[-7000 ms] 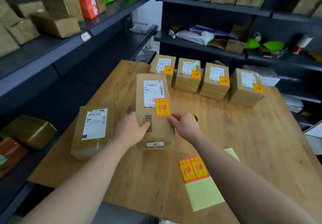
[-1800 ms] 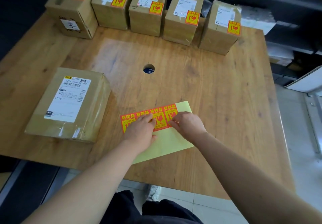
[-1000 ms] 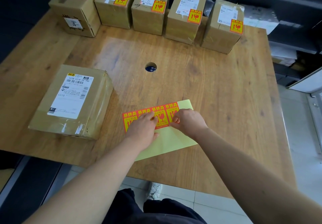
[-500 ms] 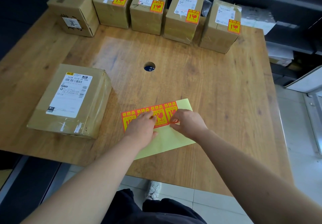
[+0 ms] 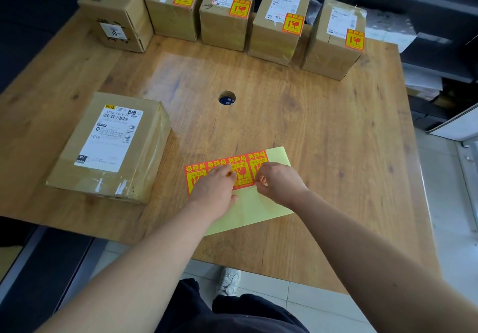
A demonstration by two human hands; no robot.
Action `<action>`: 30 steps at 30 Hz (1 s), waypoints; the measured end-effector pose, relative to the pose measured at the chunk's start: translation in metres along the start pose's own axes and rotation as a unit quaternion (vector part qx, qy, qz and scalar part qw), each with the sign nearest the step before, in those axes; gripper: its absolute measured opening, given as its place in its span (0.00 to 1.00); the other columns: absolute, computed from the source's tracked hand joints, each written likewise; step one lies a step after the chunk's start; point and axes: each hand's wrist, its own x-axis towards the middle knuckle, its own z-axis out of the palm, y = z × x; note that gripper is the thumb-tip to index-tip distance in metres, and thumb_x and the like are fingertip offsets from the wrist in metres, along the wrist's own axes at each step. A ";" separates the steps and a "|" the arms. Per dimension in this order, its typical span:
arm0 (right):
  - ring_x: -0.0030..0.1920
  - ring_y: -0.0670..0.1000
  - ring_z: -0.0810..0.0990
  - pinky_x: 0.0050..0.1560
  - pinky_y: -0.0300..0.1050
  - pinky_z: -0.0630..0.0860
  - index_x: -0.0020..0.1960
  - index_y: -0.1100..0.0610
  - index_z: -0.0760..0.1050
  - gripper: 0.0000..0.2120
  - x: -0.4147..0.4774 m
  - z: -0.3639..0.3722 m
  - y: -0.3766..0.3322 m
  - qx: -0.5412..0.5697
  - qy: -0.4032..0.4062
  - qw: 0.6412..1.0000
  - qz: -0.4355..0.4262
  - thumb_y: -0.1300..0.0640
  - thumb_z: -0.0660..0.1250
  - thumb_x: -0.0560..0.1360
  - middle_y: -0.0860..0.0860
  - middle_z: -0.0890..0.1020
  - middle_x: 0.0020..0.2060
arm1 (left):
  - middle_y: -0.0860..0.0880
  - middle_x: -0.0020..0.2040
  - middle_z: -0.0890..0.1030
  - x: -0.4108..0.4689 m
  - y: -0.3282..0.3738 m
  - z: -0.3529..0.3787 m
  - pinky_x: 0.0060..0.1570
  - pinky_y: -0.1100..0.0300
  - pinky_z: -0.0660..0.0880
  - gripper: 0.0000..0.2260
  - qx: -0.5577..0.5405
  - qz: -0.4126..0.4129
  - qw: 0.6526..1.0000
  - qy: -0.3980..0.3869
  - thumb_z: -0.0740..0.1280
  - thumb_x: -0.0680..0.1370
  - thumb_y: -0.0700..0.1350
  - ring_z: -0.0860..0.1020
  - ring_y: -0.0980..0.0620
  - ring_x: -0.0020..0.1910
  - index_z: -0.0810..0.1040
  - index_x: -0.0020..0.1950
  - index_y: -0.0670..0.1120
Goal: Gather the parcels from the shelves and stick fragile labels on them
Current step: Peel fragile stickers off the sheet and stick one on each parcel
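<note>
On fragile label (image 5: 258, 157), curled fingers (image 5: 261, 177) (right)

Wooden table (image 5: 323, 130) with parcels (image 5: 113, 146), label sheet (image 5: 248, 211)

left hand (image 5: 214, 187): palm down, fingers flat, pointing 1 o'clock
right hand (image 5: 278, 181): curled, pinching label (image 5: 258, 161), pointing 10 o'clock

Five parcels (image 5: 225, 9) along table (image 5: 336, 130) far edge, one parcel (image 5: 111, 149) left of label sheet (image 5: 248, 211)
</note>
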 end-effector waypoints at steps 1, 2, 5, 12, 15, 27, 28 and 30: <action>0.47 0.51 0.79 0.45 0.43 0.74 0.51 0.55 0.80 0.09 -0.001 0.000 0.001 0.025 0.005 1.000 0.013 0.53 0.62 0.76 0.50 0.81 0.49 | 0.47 0.77 0.56 0.000 0.000 0.000 0.69 0.49 0.64 0.27 -0.001 0.001 1.000 -0.001 0.63 0.78 0.53 0.55 0.46 0.75 0.61 0.75 0.46; 0.47 0.50 0.79 0.44 0.42 0.74 0.50 0.55 0.80 0.09 -0.002 0.000 0.003 0.048 0.010 0.998 0.026 0.54 0.63 0.76 0.49 0.81 0.49 | 0.47 0.77 0.57 0.000 0.000 0.000 0.69 0.49 0.64 0.27 -0.003 0.001 1.000 -0.001 0.63 0.78 0.53 0.55 0.46 0.75 0.61 0.75 0.46; 0.46 0.48 0.79 0.45 0.41 0.76 0.51 0.55 0.79 0.08 -0.005 -0.001 0.006 0.099 0.019 0.994 0.048 0.55 0.63 0.76 0.49 0.80 0.49 | 0.46 0.77 0.56 0.000 -0.001 0.000 0.69 0.49 0.64 0.27 -0.004 0.000 1.000 -0.001 0.63 0.78 0.53 0.55 0.46 0.75 0.61 0.75 0.46; 0.46 0.44 0.78 0.44 0.37 0.75 0.52 0.53 0.78 0.11 -0.009 0.000 0.000 0.087 0.028 0.994 0.051 0.49 0.69 0.72 0.45 0.79 0.48 | 0.47 0.77 0.56 -0.001 0.001 -0.002 0.69 0.49 0.63 0.27 -0.003 -0.004 1.000 0.000 0.63 0.78 0.53 0.55 0.46 0.75 0.61 0.75 0.46; 0.46 0.46 0.79 0.45 0.40 0.77 0.50 0.53 0.79 0.09 -0.007 0.002 -0.002 0.092 0.036 0.993 0.063 0.49 0.69 0.73 0.46 0.79 0.47 | 0.47 0.77 0.56 -0.001 0.001 -0.001 0.69 0.49 0.63 0.27 -0.004 -0.005 1.000 0.001 0.63 0.78 0.53 0.55 0.46 0.75 0.61 0.75 0.46; 0.44 0.49 0.78 0.44 0.47 0.79 0.48 0.54 0.79 0.09 -0.004 0.014 -0.006 0.106 0.041 0.985 0.129 0.51 0.65 0.74 0.49 0.79 0.46 | 0.47 0.77 0.56 -0.001 0.001 -0.001 0.67 0.48 0.65 0.27 -0.008 -0.006 1.000 0.001 0.63 0.78 0.52 0.55 0.46 0.75 0.61 0.75 0.46; 0.44 0.49 0.78 0.44 0.47 0.79 0.48 0.54 0.79 0.09 -0.004 0.013 -0.006 0.110 0.041 0.984 0.132 0.51 0.65 0.74 0.49 0.79 0.46 | 0.47 0.77 0.56 -0.001 0.001 -0.001 0.67 0.48 0.65 0.27 -0.009 -0.006 1.000 0.001 0.63 0.78 0.52 0.55 0.46 0.75 0.61 0.75 0.46; 0.44 0.49 0.77 0.44 0.46 0.78 0.47 0.55 0.79 0.08 -0.004 0.012 -0.005 0.123 0.043 0.982 0.136 0.51 0.65 0.74 0.48 0.79 0.46 | 0.47 0.77 0.56 -0.001 0.001 0.000 0.67 0.48 0.65 0.27 -0.010 -0.006 1.000 0.000 0.63 0.78 0.52 0.55 0.46 0.75 0.61 0.75 0.46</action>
